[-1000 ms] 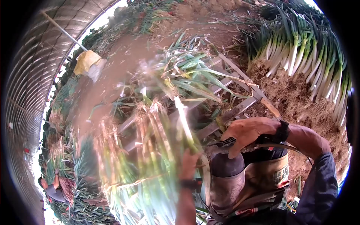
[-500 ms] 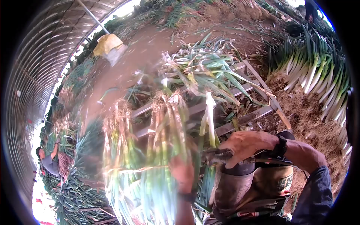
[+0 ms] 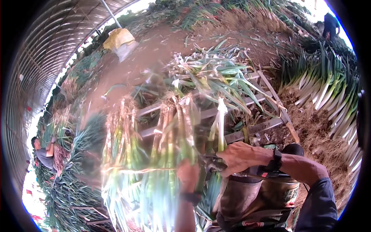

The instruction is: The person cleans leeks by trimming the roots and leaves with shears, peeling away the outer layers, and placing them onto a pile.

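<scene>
My right hand [image 3: 243, 156], with a black watch on its wrist, is closed around a dark, rounded tool-like piece [image 3: 215, 164]; I cannot tell its kind. Right beside it, a peeled white leek [image 3: 220, 123] points roots-up, its green leaves running down behind the tool. My left hand [image 3: 188, 174] is smeared in the picture, its fingers indistinct, at the right edge of a row of leeks [image 3: 164, 131]. Those leeks have brown roots at the top and green leaves below. A pale band [image 3: 143, 170] runs across them.
Peeled leeks [image 3: 324, 89] lie piled at the right, above a heap of roots [image 3: 324, 135]. Loose leaves [image 3: 216, 69] cover part of a slatted wooden frame [image 3: 266, 124]. Another person [image 3: 46, 156] sits among leeks at the left. A yellow-and-white bag [image 3: 119, 40] hangs at upper left.
The view has shifted slightly. My right hand has moved a little left and shows more of the dark piece in its grip. My left hand stays by the leek row.
</scene>
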Demonstrator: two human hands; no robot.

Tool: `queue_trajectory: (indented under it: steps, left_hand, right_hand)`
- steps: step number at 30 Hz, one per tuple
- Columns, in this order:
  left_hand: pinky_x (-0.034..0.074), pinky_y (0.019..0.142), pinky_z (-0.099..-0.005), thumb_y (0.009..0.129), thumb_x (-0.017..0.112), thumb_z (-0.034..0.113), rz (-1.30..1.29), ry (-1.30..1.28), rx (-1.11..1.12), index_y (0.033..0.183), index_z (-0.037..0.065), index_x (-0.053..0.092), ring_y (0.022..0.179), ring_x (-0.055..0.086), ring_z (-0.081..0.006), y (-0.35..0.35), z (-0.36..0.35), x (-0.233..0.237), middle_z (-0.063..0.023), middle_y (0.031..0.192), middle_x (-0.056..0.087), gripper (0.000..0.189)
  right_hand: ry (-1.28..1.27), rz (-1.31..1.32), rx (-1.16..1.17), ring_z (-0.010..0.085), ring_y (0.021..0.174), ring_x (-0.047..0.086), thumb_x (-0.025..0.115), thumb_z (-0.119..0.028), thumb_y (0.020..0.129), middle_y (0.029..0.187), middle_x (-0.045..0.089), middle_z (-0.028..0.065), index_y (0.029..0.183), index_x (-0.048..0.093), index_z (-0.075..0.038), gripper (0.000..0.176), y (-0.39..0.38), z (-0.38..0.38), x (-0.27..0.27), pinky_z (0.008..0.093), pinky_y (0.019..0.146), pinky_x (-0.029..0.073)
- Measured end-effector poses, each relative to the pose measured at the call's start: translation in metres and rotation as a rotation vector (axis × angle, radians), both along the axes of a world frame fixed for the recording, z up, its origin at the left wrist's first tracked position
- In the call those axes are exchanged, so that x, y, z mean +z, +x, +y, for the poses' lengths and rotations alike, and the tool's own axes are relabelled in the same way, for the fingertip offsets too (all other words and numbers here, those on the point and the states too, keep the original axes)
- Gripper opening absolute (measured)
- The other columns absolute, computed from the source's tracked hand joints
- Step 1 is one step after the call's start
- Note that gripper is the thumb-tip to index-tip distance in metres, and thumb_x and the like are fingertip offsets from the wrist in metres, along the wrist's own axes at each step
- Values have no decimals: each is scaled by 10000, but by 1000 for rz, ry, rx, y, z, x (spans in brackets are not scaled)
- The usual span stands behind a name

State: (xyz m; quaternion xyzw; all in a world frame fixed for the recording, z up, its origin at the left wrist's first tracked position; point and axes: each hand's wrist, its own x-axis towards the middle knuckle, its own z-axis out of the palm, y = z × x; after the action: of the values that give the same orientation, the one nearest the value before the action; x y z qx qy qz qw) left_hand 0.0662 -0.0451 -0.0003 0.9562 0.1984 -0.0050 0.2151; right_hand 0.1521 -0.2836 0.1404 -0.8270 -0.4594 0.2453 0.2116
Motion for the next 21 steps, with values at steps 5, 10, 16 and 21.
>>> queue_trajectory:
  steps: [5, 10, 16, 21]
  left_hand:
    - [491, 831, -524, 789, 721, 476, -53, -13, 3, 1032, 80, 623, 984, 641, -430, 3, 3, -14, -196, 1116, 649, 475]
    - [497, 817, -523, 796, 690, 390, 23, 79, 13, 1068, 71, 587, 980, 647, -422, 6, -1, -21, -213, 1091, 650, 432]
    - [511, 798, -540, 802, 682, 369, 45, 73, -20, 1066, 57, 576, 912, 672, -427, 4, -1, -23, -231, 1024, 663, 423]
    - [537, 772, -505, 805, 720, 336, 63, 120, -21, 1072, 50, 612, 903, 671, -396, 4, -8, -13, -209, 1023, 639, 406]
  right_hand:
    - [-52, -91, -92, 400, 587, 624, 741, -459, 712, 619, 597, 198, 904, 619, 26, 536, 15, 14, -4, 478, 545, 482]
    - [43, -102, -200, 409, 624, 654, 718, -396, 681, 658, 635, 214, 946, 628, 40, 518, 32, 25, -8, 492, 590, 511]
    - [-57, -35, -277, 389, 634, 666, 715, -365, 677, 657, 642, 219, 987, 634, 62, 533, 59, 42, -20, 482, 615, 526]
    - [-110, -37, -307, 354, 606, 657, 710, -355, 678, 660, 645, 193, 982, 641, 46, 509, 79, 60, -18, 457, 567, 526]
